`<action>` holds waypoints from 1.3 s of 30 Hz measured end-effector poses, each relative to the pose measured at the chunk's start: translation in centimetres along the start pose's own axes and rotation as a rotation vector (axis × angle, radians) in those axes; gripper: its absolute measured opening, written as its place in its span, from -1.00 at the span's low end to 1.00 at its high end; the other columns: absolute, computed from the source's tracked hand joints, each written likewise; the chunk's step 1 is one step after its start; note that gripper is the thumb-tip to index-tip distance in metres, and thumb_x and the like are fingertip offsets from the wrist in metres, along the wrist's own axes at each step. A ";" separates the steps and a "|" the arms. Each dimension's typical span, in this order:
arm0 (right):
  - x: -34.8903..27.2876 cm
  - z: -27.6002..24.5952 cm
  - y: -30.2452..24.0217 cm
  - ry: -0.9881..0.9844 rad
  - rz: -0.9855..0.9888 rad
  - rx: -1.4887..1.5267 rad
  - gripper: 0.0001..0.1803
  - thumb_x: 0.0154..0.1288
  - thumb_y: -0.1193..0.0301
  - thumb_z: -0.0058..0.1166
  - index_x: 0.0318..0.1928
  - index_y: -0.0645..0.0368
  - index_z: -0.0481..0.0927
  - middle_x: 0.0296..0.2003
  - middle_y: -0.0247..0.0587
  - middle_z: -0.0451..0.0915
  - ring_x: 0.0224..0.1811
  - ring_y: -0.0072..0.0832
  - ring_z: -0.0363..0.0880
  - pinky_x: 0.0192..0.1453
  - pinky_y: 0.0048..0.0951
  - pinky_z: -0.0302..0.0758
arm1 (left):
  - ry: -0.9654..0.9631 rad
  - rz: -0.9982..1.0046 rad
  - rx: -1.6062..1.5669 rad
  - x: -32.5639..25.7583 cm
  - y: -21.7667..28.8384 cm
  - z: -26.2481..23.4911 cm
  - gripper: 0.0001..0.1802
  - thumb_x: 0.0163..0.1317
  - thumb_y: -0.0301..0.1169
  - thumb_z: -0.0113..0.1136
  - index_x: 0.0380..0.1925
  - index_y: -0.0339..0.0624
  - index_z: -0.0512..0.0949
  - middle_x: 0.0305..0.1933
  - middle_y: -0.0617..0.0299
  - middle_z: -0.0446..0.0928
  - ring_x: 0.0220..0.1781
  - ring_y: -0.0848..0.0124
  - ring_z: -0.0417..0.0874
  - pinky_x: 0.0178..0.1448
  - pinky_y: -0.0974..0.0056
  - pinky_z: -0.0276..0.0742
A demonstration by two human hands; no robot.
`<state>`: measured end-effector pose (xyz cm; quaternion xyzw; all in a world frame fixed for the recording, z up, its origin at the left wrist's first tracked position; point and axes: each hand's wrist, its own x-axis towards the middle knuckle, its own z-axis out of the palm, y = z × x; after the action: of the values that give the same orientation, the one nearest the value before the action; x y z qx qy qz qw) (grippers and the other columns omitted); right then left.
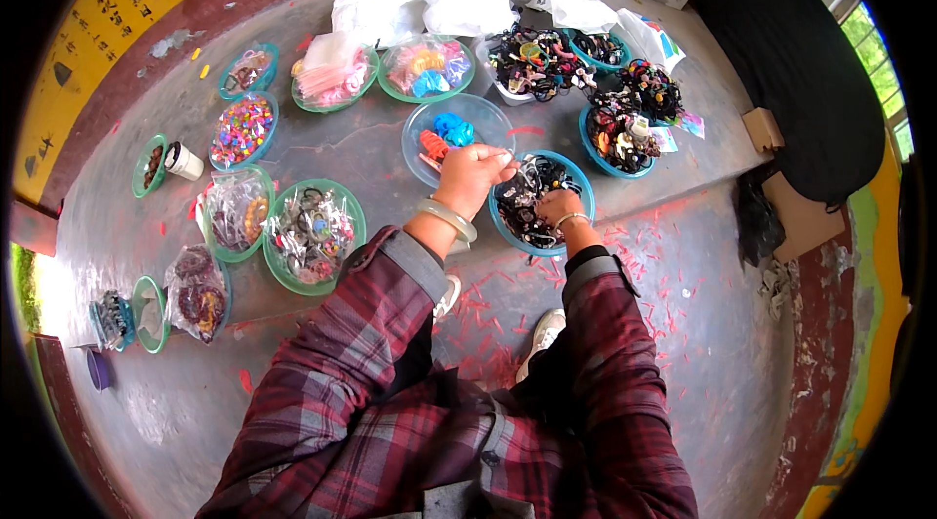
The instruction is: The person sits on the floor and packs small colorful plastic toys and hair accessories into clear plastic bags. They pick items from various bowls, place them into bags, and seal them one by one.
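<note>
My left hand [475, 175] is raised between a clear bowl [410, 134] and a blue bowl [587, 189], thumb and fingers pinched together. Whatever the pinch holds is too small to make out. Inside the blue bowl, my right hand [559, 209] is curled over a pile of black hair ties [519, 199] with small charms; what its fingers grip is hidden. The clear bowl contains a blue bundle [452, 128] and an orange-red one [435, 144], partly behind my left hand.
Several green and blue bowls stand to the left, including one of colourful beads [244, 130] and one of wrapped hair ties [314, 231]. More black hair ties [537, 62] fill containers at the far right. White bags [379, 13] lie behind. Red scraps [478, 333] litter the floor.
</note>
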<state>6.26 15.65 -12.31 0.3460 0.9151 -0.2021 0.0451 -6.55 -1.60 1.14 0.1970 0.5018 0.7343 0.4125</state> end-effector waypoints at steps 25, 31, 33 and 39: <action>-10.3 -14.8 -3.7 -0.017 0.067 1.615 -0.87 0.20 0.37 -0.04 -0.28 0.15 0.44 -0.38 -0.18 0.57 -0.31 -0.29 0.61 -0.46 -0.56 0.49 | -0.042 -0.092 -0.020 0.5 -1.2 1.1 -0.81 0.13 -0.49 0.06 -0.34 -0.46 0.47 -0.31 0.06 0.51 -0.24 0.34 0.57 -0.13 0.36 0.51; -11.1 -14.7 -3.6 -0.086 -0.133 1.816 -0.86 0.08 0.60 -0.02 -0.29 0.22 0.42 -0.46 -0.20 0.52 -0.36 -0.34 0.59 -0.41 -0.57 0.54 | -0.089 -0.100 0.004 0.5 -1.5 1.6 -0.81 0.12 -0.48 0.07 -0.34 -0.44 0.48 -0.33 0.09 0.52 -0.27 0.35 0.57 -0.13 0.36 0.50; -11.6 -14.6 -4.0 -0.038 -0.152 1.860 -0.83 0.09 0.64 -0.04 -0.26 0.23 0.44 -0.44 -0.21 0.53 -0.35 -0.36 0.59 -0.36 -0.56 0.55 | -0.113 -0.097 0.018 0.6 -1.9 1.4 -0.81 0.12 -0.48 0.07 -0.34 -0.43 0.48 -0.33 0.09 0.52 -0.27 0.35 0.57 -0.13 0.35 0.50; -12.8 -14.8 -4.1 0.016 -0.081 1.789 -0.90 0.12 0.61 -0.02 -0.31 0.23 0.51 -0.42 -0.22 0.56 -0.39 -0.43 0.58 -0.33 -0.57 0.53 | -0.119 -0.103 0.015 0.0 -1.7 2.4 -0.83 0.09 -0.52 0.09 -0.35 -0.44 0.47 -0.33 0.08 0.53 -0.30 0.35 0.58 -0.18 0.36 0.53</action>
<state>14.07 10.94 5.49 0.2207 0.4272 -0.8389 -0.2550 -4.22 0.04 0.60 0.2174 0.4913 0.6953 0.4775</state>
